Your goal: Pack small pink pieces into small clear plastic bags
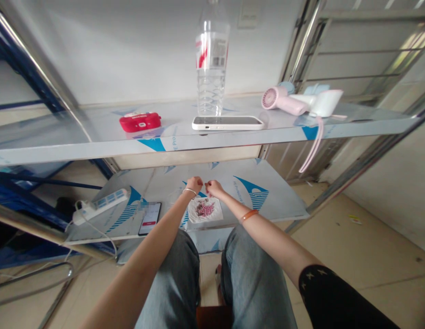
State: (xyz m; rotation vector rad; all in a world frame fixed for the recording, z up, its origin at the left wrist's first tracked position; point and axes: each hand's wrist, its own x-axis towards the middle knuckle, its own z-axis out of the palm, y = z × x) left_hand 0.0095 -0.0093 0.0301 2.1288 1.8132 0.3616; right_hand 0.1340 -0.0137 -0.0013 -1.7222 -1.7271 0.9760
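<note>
My left hand [194, 184] and my right hand [214, 188] are close together above the lower shelf, fingertips nearly meeting. Both have their fingers pinched; whatever they hold is too small to make out. Just below them, a white sheet or pouch [215, 213] lies on the shelf, with a heap of small pink and dark red beads [204, 209] on it. A silvery bangle circles my left wrist, and an orange band is on my right forearm.
On the lower shelf [284, 201] are a phone [151, 217] and a white power strip [104, 203] with cables. The upper shelf [171, 137] overhangs, bearing a red case [140, 122], a bottle [211, 68], a white-edged phone [228, 123] and a pink fan [284, 100].
</note>
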